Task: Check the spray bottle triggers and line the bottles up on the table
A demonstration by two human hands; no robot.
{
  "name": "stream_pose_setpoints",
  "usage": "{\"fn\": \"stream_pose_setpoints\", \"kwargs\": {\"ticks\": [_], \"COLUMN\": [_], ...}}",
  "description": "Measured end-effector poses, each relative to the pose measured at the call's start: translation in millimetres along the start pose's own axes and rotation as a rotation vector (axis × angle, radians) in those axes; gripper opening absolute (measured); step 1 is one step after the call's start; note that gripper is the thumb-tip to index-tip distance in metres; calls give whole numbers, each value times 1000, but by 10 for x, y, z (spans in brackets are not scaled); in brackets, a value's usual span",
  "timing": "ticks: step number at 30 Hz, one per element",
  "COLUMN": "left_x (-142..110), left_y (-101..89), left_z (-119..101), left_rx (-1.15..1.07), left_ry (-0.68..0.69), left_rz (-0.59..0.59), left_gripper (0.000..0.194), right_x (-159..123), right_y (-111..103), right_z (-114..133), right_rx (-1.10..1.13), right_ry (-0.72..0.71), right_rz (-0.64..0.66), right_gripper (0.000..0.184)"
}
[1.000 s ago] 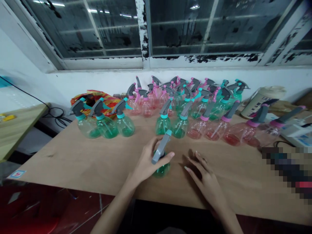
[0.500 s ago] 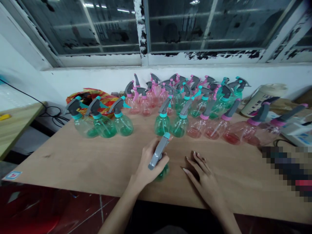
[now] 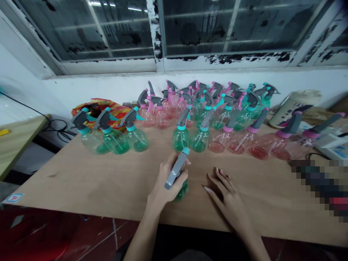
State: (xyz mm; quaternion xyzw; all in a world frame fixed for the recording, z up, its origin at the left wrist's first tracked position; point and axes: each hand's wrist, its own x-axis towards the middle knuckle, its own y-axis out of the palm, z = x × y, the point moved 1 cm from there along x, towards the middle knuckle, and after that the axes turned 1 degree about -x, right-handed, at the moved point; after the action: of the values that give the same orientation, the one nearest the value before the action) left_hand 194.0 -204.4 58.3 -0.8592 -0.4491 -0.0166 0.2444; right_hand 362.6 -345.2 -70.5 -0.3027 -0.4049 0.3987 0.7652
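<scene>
My left hand [image 3: 165,181] is closed around the neck of a green spray bottle [image 3: 181,191] with a grey and teal spray head, near the table's front edge. The hand hides most of this bottle's upper body. My right hand [image 3: 227,195] rests on the table to the right, fingers spread and holding nothing. Just beyond my left hand, two green spray bottles [image 3: 181,139] begin a row that continues rightward with several pink spray bottles [image 3: 219,141]. Three more green spray bottles [image 3: 137,139] stand to the left.
Along the wall stand many more pink and green spray bottles [image 3: 208,114]. A red and yellow bag [image 3: 100,103] lies behind the left group. At the right are a large white printed bottle [image 3: 295,107] and a blurred-out dark object [image 3: 320,188]. The wooden table [image 3: 81,181] ends close to my body.
The view has shifted very slightly. My left forearm has swung a little to the right, while its hand stays on the spray bottle. My right hand looks unchanged.
</scene>
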Motion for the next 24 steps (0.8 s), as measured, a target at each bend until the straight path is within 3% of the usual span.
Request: {"fn": "stream_pose_setpoints", "kwargs": {"ticks": [5, 13, 24], "left_x": [21, -9, -20], "left_y": [-19, -1, 74], "left_z": [42, 0, 47], "left_rx": [-34, -23, -16], "left_ry": [40, 55, -15], "left_rz": [42, 44, -62], "left_gripper": [6, 37, 38], "right_x": [2, 0, 1], "right_y": [4, 6, 13], "right_z": [1, 2, -5], "right_rx": [-8, 13, -2], "right_ry": [-3, 4, 8], "right_rz": [5, -15, 5], "right_gripper": [49, 48, 49]}}
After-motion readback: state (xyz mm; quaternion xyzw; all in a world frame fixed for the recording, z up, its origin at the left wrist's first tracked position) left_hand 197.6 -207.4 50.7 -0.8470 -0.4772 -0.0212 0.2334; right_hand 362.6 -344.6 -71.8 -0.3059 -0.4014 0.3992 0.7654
